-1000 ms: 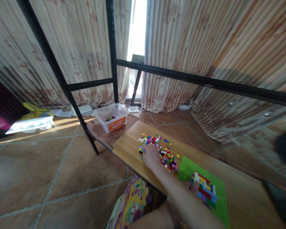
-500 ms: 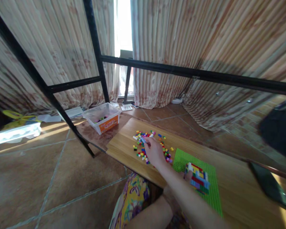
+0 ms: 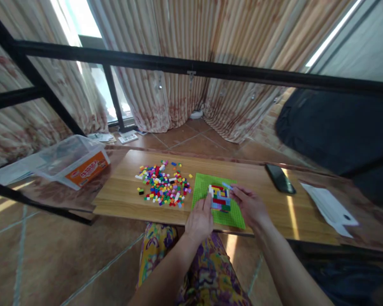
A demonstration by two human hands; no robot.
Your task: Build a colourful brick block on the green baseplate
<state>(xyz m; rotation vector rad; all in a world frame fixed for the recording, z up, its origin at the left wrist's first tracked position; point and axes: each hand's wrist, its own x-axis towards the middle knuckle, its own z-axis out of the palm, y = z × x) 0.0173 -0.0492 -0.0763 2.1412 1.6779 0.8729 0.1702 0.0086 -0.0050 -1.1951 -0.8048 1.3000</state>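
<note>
Wooden table (image 3: 130, 199), tiled floor, striped curtains | clear plastic tub (image 3: 70, 159), contents unclear | left hand (image 3: 199, 219) steadies brick build (image 3: 220, 198); right hand (image 3: 250, 206) pinches pale brick (image 3: 226, 185)

A clear plastic tub (image 3: 70, 159) with an orange label sits at the left end of the wooden board (image 3: 121, 199), partly over the darker surface beside it. A dark phone (image 3: 280, 178) lies flat toward the right, and a white paper (image 3: 329, 208) rests further right with what may be a small dark mark on it. Striped curtains (image 3: 191, 46) hang behind a black metal frame (image 3: 191, 68). A dark bag (image 3: 335, 127) slumps on the tiled floor (image 3: 51, 255).
</note>
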